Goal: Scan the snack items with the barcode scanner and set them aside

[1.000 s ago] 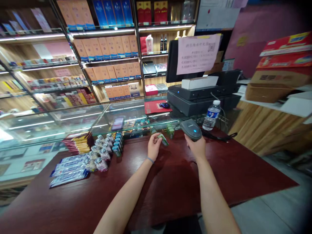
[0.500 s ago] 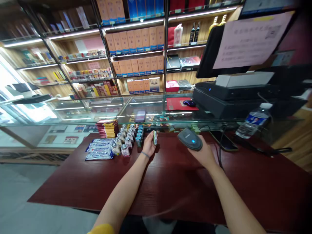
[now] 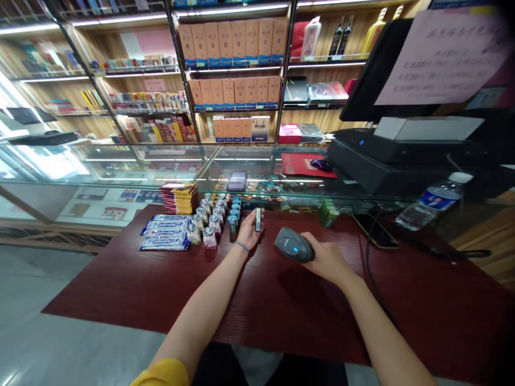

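Observation:
My left hand (image 3: 250, 231) is closed around a small green-and-white pack (image 3: 258, 220), its narrow side turned to the right. In my right hand (image 3: 328, 260) is a dark grey barcode scanner (image 3: 293, 245) with a lit blue light, its head pointing left toward the pack, a gap between them. Just left of my left hand stands a row of small teal containers (image 3: 233, 220). Beside these are rows of small lidded jars (image 3: 210, 237), several blue-and-white packets (image 3: 166, 240) laid flat, and a stack of red-and-yellow packets (image 3: 179, 198).
The dark red table (image 3: 161, 300) meets a glass counter (image 3: 169, 170). A green box (image 3: 329, 213), a phone (image 3: 376, 231) and a water bottle (image 3: 432, 202) are at the right, near a black monitor (image 3: 376, 69). The scanner's cable (image 3: 368, 262) trails over the table.
My right hand has brought the scanner left, closer to the pack, uncovering the green box behind. My left hand stays nearly in place. The view has tilted down slightly.

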### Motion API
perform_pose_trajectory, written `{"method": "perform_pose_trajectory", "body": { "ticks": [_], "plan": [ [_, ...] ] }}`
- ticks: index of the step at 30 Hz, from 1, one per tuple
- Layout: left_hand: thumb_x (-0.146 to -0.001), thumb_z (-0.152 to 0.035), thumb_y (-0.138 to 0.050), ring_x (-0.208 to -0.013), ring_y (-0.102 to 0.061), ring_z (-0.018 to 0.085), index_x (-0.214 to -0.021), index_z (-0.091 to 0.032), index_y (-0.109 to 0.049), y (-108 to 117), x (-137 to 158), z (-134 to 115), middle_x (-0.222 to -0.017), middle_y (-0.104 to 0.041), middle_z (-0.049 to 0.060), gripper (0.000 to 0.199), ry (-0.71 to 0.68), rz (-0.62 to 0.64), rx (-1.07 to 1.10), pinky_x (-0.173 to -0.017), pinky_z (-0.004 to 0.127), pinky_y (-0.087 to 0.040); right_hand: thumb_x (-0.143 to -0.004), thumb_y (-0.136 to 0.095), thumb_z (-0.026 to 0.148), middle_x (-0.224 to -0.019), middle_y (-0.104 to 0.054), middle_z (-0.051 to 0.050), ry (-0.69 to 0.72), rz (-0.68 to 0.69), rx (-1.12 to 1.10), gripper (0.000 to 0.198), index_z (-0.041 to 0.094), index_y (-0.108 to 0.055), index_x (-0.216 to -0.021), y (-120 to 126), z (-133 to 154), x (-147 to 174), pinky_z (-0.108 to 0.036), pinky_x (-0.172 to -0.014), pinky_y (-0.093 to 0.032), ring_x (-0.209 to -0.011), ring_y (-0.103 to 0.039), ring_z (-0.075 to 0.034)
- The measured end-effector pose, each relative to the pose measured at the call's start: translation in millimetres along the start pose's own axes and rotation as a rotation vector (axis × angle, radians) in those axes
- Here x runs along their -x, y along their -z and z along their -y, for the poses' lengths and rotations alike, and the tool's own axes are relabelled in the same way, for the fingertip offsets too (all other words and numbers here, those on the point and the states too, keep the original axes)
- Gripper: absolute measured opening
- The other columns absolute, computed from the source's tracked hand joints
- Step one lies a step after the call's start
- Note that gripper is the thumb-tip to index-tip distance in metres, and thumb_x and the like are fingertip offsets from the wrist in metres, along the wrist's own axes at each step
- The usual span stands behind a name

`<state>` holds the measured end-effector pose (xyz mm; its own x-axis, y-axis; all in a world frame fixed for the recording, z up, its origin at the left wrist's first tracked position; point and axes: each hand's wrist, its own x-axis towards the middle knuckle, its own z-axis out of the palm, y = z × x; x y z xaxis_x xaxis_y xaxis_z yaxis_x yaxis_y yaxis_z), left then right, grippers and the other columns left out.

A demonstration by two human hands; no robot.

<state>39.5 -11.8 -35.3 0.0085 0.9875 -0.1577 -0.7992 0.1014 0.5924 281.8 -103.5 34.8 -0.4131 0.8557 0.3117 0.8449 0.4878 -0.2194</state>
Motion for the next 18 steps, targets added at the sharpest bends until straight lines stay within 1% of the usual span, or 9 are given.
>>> {"method": "perform_pose_trajectory", "body": {
  "ticks": [2,4,7,11,13,15,18],
  "plan": [
    [-0.093,-0.025,-0.064,-0.081,-0.067,0.010,-0.105,-0.015,-0.071,0,-1,0,-0.114,-0.073,0.009,0.017,0.017,0.018,0.038,-0.060,0.018,-0.050,-0.074,-0.069,0.028,-0.081,-0.078,0.000,0.019,0.052,0.027,0.036,0.029,-0.059,-0.109,0,0,0,-0.027,-0.058,-0.043,-0.072,-0.075,-0.027],
    [-0.094,-0.023,-0.062,-0.081,-0.067,0.009,-0.101,-0.015,-0.071,-1,-1,0,-0.113,-0.073,0.009,0.014,0.027,0.022,0.064,-0.059,0.018,-0.049,-0.074,-0.068,0.028,-0.080,-0.077,0.000,0.014,0.060,0.049,0.032,0.029,-0.059,-0.105,0,-1,0,-0.027,-0.057,-0.041,-0.071,-0.074,-0.027],
    [-0.092,-0.025,-0.065,-0.079,-0.067,0.010,-0.103,-0.015,-0.071,-2,1,-1,-0.113,-0.073,0.009,0.016,0.019,-0.004,0.039,-0.059,0.018,-0.049,-0.075,-0.067,0.028,-0.081,-0.077,0.000,-0.002,0.040,0.028,0.033,0.030,-0.059,-0.106,3,-2,0,-0.026,-0.057,-0.040,-0.071,-0.074,-0.026],
    [-0.090,-0.033,-0.069,-0.078,-0.066,0.011,-0.108,-0.013,-0.071,-4,4,-2,-0.111,-0.073,0.011,0.027,0.011,0.001,0.005,-0.061,0.019,-0.051,-0.076,-0.066,0.030,-0.082,-0.077,0.000,-0.027,-0.003,-0.032,0.037,0.030,-0.057,-0.112,5,-4,0,-0.026,-0.057,-0.042,-0.074,-0.075,-0.027],
    [-0.087,-0.035,-0.072,-0.077,-0.066,0.010,-0.108,-0.013,-0.071,-6,6,-2,-0.110,-0.074,0.011,0.030,-0.025,-0.004,-0.033,-0.060,0.018,-0.050,-0.076,-0.066,0.032,-0.081,-0.077,0.000,-0.050,-0.037,-0.058,0.039,0.030,-0.057,-0.114,4,-8,-1,-0.027,-0.057,-0.043,-0.074,-0.075,-0.028],
    [-0.081,-0.029,-0.077,-0.081,-0.066,0.011,-0.109,-0.015,-0.071,-8,6,0,-0.111,-0.074,0.009,0.031,-0.092,-0.013,-0.101,-0.064,0.018,-0.050,-0.075,-0.066,0.032,-0.079,-0.077,0.000,-0.070,-0.061,-0.094,0.040,0.030,-0.057,-0.113,1,-12,-1,-0.027,-0.057,-0.044,-0.073,-0.075,-0.028],
    [-0.072,-0.017,-0.081,-0.095,-0.068,0.013,-0.107,-0.016,-0.073,-10,4,4,-0.109,-0.075,0.007,0.036,-0.219,-0.043,-0.228,-0.084,0.022,-0.050,-0.075,-0.067,0.034,-0.080,-0.077,0.000,-0.090,-0.088,-0.154,0.039,0.030,-0.057,-0.113,-3,-18,-1,-0.028,-0.058,-0.045,-0.075,-0.076,-0.029]
  ]
}}
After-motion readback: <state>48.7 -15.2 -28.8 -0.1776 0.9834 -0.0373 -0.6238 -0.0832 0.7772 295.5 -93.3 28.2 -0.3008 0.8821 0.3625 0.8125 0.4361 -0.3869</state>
